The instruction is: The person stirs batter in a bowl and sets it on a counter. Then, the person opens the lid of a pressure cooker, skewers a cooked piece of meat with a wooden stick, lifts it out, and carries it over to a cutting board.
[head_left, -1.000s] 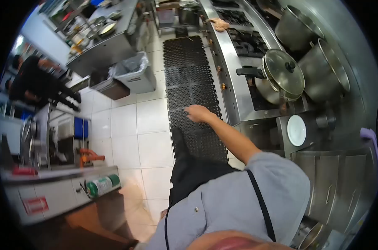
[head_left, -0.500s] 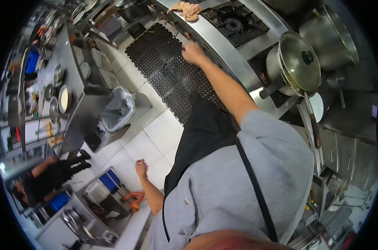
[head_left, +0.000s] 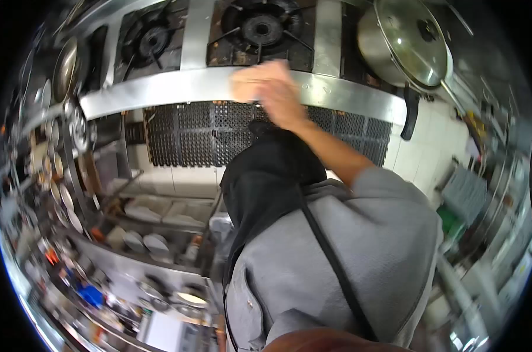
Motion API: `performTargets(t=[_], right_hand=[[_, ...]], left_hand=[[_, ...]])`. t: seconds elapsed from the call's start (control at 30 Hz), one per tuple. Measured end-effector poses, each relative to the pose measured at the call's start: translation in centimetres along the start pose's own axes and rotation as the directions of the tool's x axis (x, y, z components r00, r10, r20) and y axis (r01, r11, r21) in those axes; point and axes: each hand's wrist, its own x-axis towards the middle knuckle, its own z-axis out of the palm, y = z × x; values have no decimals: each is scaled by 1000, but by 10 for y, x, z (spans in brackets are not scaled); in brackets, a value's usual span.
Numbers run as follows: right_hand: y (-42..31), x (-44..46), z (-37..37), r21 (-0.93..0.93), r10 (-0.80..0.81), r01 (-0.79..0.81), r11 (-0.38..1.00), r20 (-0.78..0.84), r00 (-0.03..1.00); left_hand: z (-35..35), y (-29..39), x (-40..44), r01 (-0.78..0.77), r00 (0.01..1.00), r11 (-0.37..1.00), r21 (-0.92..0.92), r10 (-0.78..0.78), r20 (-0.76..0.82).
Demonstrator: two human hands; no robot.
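A pinkish-tan cloth lies against the steel front edge of the stove, below the middle burner. My right hand is closed on its right side; hand and cloth are blurred by motion. Right of them, a large pot with a glass lid stands on the stove, its black handle pointing down past the edge. Nowhere in view is my left hand.
Two burners with black grates are in the stove top. A black perforated mat covers the floor below it. Behind stand shelves with plates and a counter with pans and bowls.
The view has swung round to face the stove. My right hand has moved from over the mat to the cloth and taken hold of it. My left hand has left the view.
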Motion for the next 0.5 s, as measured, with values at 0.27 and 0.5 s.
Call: performTargets(t=[0.27,0.5], right_hand=[[164,-173,-110,-452,485,-726,519,-544,685],[-103,74,107,-393,245,-429,813,-437,865]], left_hand=[[-262,159,162,-195,979,981,-6,195,65],[-387,325,111,-460,859,860,-222,368,-356]])
